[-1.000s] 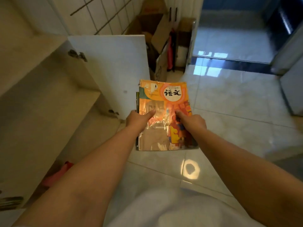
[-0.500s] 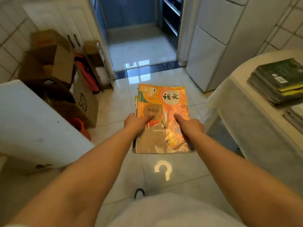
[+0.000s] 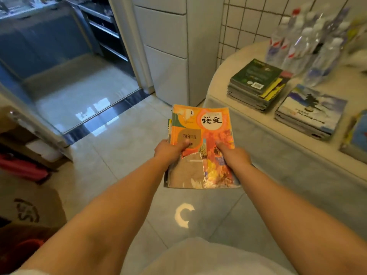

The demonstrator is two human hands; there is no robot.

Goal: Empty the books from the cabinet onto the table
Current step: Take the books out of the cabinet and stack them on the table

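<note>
Risk, nearest item first: the stack of books is held only at its near half, so its far edge overhangs unsupported at centre frame above the tiled floor. The top cover looks glossy and torn, and lower books project at the stack's left edge, so in my judgement a lower book could slide out during the carry, or the whole stack could tip forward if the grip loosens. A second risk lies further off: the tabletop at right of frame already carries a green-topped pile, a blue-and-white pile and a cluster of plastic bottles at upper right. Setting down too far back could knock the bottles; setting down on the rounded near edge could let the books fall.

Hands: the left hand grips the stack's left side, thumb curled over the cover, remaining fingers hidden beneath. The right hand grips the right side likewise, thumb on top. Both are closed on the stack; neither is spread wide.

Location: the stack is in the air, left of the tabletop and not touching it. The cabinet is out of view.
</note>
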